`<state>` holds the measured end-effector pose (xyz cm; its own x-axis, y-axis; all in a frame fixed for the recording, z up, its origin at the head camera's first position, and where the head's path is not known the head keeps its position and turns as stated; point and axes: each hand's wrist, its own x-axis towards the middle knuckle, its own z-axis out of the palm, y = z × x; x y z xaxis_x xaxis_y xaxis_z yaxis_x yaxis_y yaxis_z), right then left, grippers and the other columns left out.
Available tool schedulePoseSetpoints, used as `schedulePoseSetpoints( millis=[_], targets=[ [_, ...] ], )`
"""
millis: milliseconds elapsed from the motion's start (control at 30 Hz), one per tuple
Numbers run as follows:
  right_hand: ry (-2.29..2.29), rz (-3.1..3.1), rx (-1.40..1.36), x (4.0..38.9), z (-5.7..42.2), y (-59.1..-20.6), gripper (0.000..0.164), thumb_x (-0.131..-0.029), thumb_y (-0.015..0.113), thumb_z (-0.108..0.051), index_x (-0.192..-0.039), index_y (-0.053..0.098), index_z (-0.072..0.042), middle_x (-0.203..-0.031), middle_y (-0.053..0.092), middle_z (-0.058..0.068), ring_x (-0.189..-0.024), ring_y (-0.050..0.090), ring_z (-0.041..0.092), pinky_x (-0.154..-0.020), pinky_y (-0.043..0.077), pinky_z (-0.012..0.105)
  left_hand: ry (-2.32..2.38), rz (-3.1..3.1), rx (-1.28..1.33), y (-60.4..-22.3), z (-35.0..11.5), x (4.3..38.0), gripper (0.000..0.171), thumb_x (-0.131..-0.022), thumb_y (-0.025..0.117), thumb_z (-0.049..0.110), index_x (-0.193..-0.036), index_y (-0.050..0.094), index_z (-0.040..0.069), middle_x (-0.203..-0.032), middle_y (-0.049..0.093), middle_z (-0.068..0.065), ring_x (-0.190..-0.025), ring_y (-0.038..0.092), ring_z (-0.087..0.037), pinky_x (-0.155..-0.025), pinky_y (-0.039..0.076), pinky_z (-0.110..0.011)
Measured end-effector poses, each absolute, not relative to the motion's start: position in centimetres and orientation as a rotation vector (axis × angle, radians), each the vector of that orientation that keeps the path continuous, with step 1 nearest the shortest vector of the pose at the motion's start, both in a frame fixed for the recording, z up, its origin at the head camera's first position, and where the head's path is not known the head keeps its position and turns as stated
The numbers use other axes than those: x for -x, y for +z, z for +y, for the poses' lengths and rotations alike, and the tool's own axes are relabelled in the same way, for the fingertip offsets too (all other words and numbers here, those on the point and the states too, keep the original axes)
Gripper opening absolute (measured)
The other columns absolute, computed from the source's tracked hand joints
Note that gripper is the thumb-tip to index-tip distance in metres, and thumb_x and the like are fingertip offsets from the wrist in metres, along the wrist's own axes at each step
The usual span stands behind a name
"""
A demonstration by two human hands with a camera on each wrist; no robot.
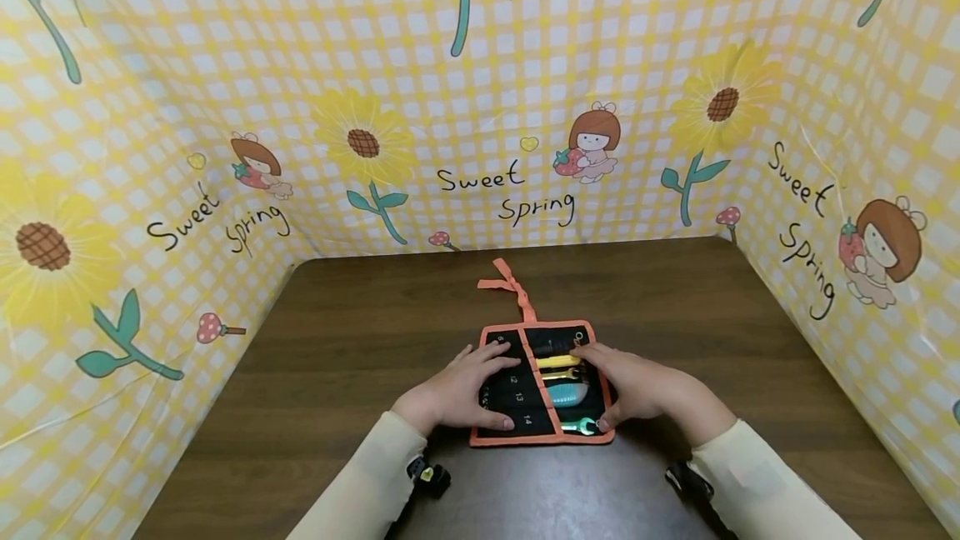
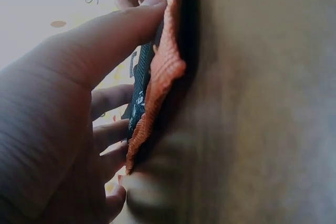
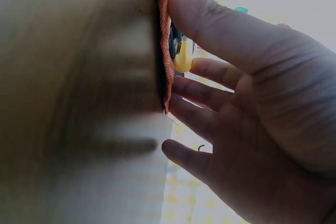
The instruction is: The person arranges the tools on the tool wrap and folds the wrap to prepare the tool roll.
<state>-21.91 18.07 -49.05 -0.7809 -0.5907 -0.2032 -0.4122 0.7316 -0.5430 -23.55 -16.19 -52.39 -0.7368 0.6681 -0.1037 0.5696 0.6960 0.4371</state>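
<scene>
A black fabric tool pouch (image 1: 531, 408) with orange edging and printed numbers lies spread out on the table. Its right half holds a yellow-handled tool (image 1: 557, 362), a yellow wrench (image 1: 562, 374), a teal handle (image 1: 567, 394) and a green wrench (image 1: 577, 426). My left hand (image 1: 459, 392) rests on the left side, fingers spread, thumb near the lower edge. Over the right edge lies my right hand (image 1: 636, 382), thumb beside the green wrench and fingertips by the yellow handle. In the right wrist view, its fingers are extended along the orange edging (image 3: 166, 35).
Knotted orange ties (image 1: 517, 286) stretch from the pouch's far edge toward the back. The brown wooden table (image 1: 360, 315) is bounded by a yellow checked cloth (image 1: 420, 215) at the back and both sides. Each wrist carries a small black device (image 1: 429, 477).
</scene>
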Motion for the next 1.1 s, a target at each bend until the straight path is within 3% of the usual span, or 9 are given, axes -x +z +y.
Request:
schedulePoseSetpoints(
  millis=[700,1100],
  targets=[
    [-0.780,2.538,0.783,22.50,18.77,-49.87,0.109,-0.078,0.096,-0.026,-0.165,0.030,-0.013,-0.167,0.030,0.016,-0.152,0.029,0.038,-0.115,0.033,0.061,0.588,2.655,-0.986,-52.75,-16.18,24.33,0.095,-0.082,0.075,0.073,-0.162,0.038,0.038,-0.174,0.016,0.006,-0.160,0.013,-0.023,-0.125,0.008,-0.058],
    [-0.757,2.578,0.797,22.19,18.67,-50.04,0.105,-0.080,0.095,-0.026,-0.164,0.033,-0.013,-0.166,0.033,0.013,-0.150,0.033,0.038,-0.115,0.034,0.061,0.643,2.680,-0.962,-52.81,-16.35,24.18,0.093,-0.081,0.077,0.073,-0.159,0.043,0.036,-0.172,0.022,0.004,-0.158,0.017,-0.031,-0.124,0.011,-0.059]
  ],
)
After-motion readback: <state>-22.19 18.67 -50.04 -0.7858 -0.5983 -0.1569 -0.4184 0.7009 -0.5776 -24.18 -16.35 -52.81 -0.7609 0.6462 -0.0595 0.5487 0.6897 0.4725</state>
